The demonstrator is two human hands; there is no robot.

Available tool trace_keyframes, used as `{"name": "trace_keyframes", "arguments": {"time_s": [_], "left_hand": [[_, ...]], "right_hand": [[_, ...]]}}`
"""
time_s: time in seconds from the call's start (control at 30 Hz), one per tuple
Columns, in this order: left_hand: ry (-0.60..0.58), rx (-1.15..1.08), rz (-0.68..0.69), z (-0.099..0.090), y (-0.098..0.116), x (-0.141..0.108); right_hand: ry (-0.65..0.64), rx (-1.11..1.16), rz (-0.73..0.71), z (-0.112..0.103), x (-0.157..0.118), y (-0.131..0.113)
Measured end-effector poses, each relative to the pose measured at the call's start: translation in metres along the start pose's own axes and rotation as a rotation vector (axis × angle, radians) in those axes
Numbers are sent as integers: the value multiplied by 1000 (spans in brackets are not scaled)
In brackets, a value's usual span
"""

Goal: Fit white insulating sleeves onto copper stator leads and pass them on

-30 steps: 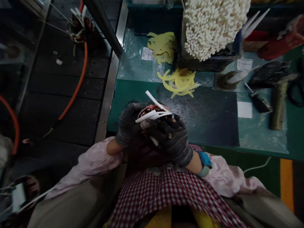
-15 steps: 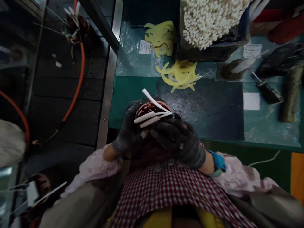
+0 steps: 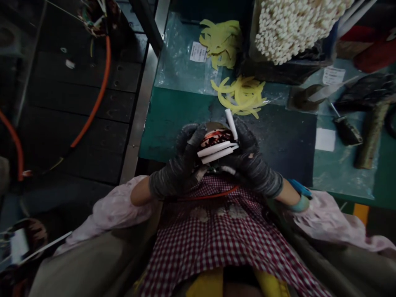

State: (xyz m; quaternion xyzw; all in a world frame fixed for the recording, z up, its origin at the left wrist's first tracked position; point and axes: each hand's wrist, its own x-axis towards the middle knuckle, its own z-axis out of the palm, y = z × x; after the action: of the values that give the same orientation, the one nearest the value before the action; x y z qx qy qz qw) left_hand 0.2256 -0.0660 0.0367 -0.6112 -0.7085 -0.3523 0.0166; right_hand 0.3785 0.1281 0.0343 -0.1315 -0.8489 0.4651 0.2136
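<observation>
A round motor stator (image 3: 216, 134) with red-brown windings is held between my two dark-gloved hands at the table's front edge. White sleeves (image 3: 215, 152) on its leads lie across its near side, and one more sleeve (image 3: 231, 123) points up beside my right hand. My left hand (image 3: 185, 159) is wrapped round the stator's left side. My right hand (image 3: 250, 159) holds its right side, close to the lead ends. An orange-red cable (image 3: 213, 195) runs below the stator over the checked apron.
Yellow strips (image 3: 241, 95) lie beyond the stator, with another yellow pile (image 3: 222, 41) behind. A dark bin (image 3: 278, 72) holds many white pieces. A black-handled tool (image 3: 349, 130) lies right. Another wound stator (image 3: 102, 20) stands on the left rack.
My right hand has moved from in front of the stator to its right side. The stator has tilted and the sleeves have shifted right. The orange-red cable now shows below. The view has shifted.
</observation>
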Motion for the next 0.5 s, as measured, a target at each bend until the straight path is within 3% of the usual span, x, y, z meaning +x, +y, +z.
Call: {"name": "trace_keyframes", "arguments": {"time_s": [0.1,0.17,0.4,0.5], "left_hand": [[-48,-30,16,-2,-2,-1],[-56,-51,38,-3,-4,0],[-156,-31,38,-10,-3,7],[-163,-36,27,-9,-3,7]], "right_hand": [[-135,-144,-160,-9,-7,6],[-143,-215,-220,-10,-13,10],[108,-388,-335,7,-34,12],[165,-388,-290,15,-39,9]]}}
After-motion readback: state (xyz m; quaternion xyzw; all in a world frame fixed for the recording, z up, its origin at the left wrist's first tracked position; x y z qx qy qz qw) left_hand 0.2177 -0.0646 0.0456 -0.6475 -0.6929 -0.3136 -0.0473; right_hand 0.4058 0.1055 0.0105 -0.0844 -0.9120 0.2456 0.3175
